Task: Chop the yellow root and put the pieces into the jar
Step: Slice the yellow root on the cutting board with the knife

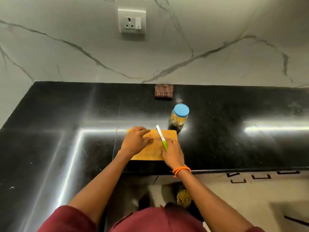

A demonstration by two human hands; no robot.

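A wooden cutting board (169,136) lies near the front edge of the black counter. My left hand (136,140) rests on the board's left part with fingers spread over small yellowish root bits (149,135); most of the root is hidden under it. My right hand (172,152) grips the green handle of a knife (161,137), whose white blade points away across the board. Just behind the board's right corner stands a clear jar (179,117) with a blue lid on it and yellow content inside.
A folded brown checked cloth (163,92) lies against the marble wall at the back. A wall socket (132,20) sits above. The black counter (66,123) extends left and right; its front edge runs just below the board.
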